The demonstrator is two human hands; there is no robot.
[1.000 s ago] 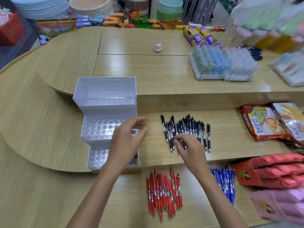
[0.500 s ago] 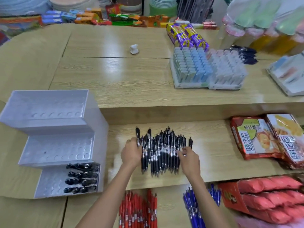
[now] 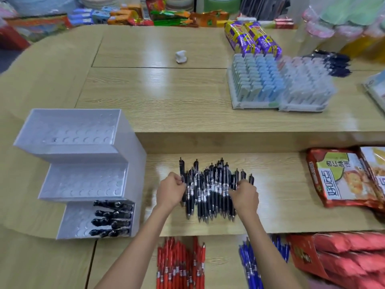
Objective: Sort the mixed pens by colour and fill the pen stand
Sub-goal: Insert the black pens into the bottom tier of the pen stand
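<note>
A pile of black pens (image 3: 210, 190) lies on the lower wooden shelf. My left hand (image 3: 169, 191) grips the pile's left side with curled fingers. My right hand (image 3: 244, 196) grips its right side the same way. The white three-tier pen stand (image 3: 83, 174) stands to the left; several black pens (image 3: 112, 219) sit in the right part of its bottom tier, and the two upper tiers hold none. A heap of red pens (image 3: 180, 265) and a heap of blue pens (image 3: 255, 265) lie on the nearest surface below my arms.
Snack packets (image 3: 341, 176) lie at the right of the shelf, red packs (image 3: 343, 255) below them. On the upper counter (image 3: 158, 97) stand trays of small boxes (image 3: 277, 84), purple packets (image 3: 253, 39) and a small white object (image 3: 181, 56). Goods line the back edge.
My left hand left the pen stand and came to the black pens. Both hands now press the pile together from its two sides. The camera swung right, then moved closer.
</note>
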